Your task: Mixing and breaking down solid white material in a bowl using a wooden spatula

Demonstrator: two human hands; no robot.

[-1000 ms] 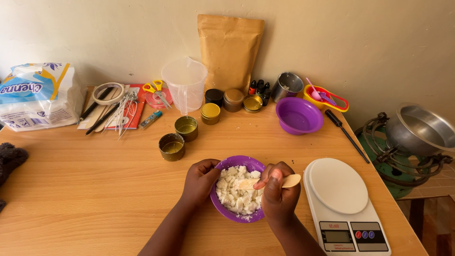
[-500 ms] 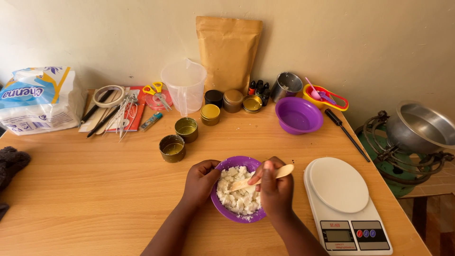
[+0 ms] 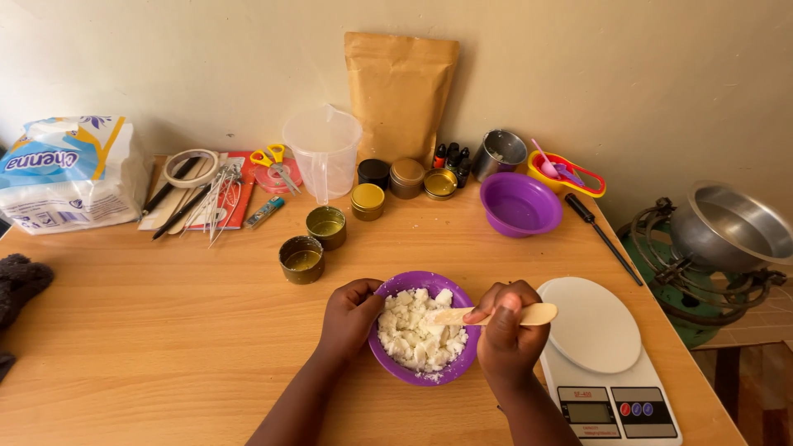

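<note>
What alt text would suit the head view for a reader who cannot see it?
On a wooden table, the left hand steadies a purple bowl of white chunks while the right hand holds a wooden stick over it. A white kitchen scale sits beside it.

Purple bowl (image 3: pixel 388 363) with white chunks (image 3: pixel 417 334); pale wooden spatula (image 3: pixel 504 315). Second purple bowl (image 3: pixel 520 205), empty. White kitchen scale (image 3: pixel 607 372), red and blue buttons. Tan paper pouch (image 3: pixel 399 91). Clear measuring jug (image 3: pixel 323 153). Gold tins (image 3: pixel 314 244), one possibly black-lidded. Yellow-handled scissors (image 3: pixel 271 159). White packet (image 3: pixel 66 173), blue and yellow print. Light wood table (image 3: pixel 165 347).
</note>
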